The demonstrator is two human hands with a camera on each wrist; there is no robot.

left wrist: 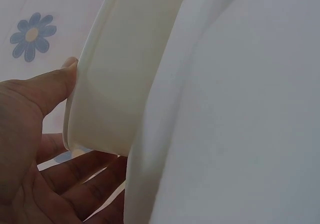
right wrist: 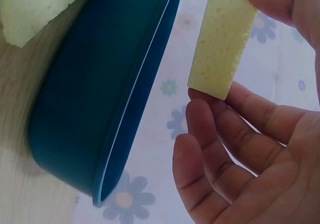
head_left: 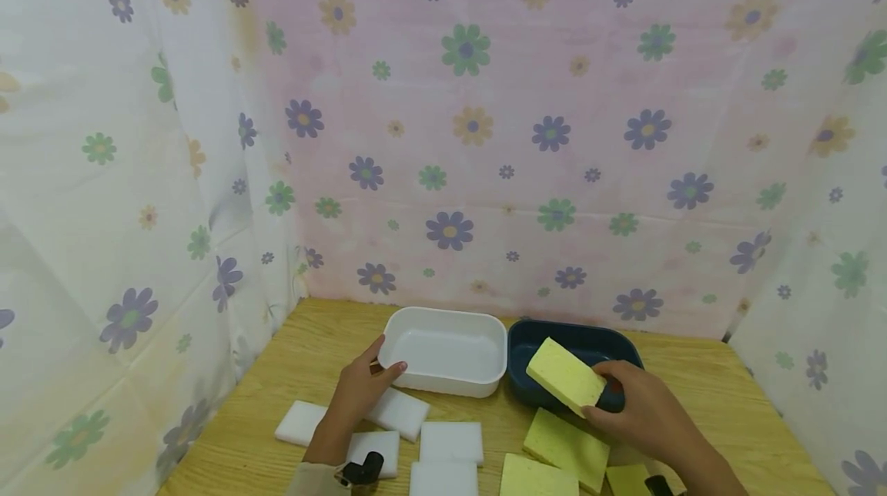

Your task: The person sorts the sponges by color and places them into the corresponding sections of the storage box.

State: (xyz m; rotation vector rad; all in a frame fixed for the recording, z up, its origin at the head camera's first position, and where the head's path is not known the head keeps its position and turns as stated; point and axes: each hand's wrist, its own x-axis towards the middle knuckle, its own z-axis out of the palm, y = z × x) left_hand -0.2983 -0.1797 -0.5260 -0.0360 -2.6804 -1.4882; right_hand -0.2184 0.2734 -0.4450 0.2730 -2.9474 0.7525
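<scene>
A white plastic container (head_left: 443, 388) stands at the back of the table. My left hand (head_left: 367, 380) holds its near left corner; in the left wrist view the thumb (left wrist: 57, 86) lies against the rim and the other fingers reach along the wall. To its right is a dark blue container (head_left: 533, 392). Over this one my right hand (head_left: 634, 403) pinches a yellow sponge (head_left: 564, 373), tilted, between thumb and fingers. The right wrist view shows the sponge (right wrist: 222, 44) held by its edges, beside the blue container's rim (right wrist: 100, 191).
In front of the white container lie several white sponges (head_left: 450, 442), partly hidden by the left arm. Several more yellow sponges (head_left: 568, 446) lie before the blue container. A flowered curtain (head_left: 499, 142) encloses the wooden table (head_left: 721, 403) at the back and sides.
</scene>
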